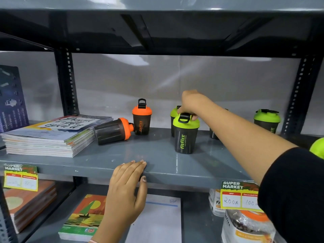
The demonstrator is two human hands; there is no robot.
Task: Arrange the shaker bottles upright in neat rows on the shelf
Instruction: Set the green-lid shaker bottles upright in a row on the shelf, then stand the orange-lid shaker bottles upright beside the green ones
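On the grey shelf (157,155) a green-lidded shaker bottle (185,137) stands upright near the middle, and my right hand (191,104) grips its lid handle from above. Behind it stands a second green-lidded bottle (173,116), partly hidden. A third dark bottle (213,135) is mostly covered by my forearm. Another green-lidded one (267,120) stands at the far right. An orange-lidded bottle (142,118) stands upright at the back. A second orange-lidded bottle (114,130) lies on its side, lid against it. My left hand (128,186) rests flat on the shelf's front edge.
A stack of notebooks (50,135) fills the shelf's left part, next to the lying bottle. A green round thing (318,148) shows at the right edge. Price tags (239,195) hang from the shelf front. Books, paper and packets lie on the lower shelf. Perforated uprights flank the bay.
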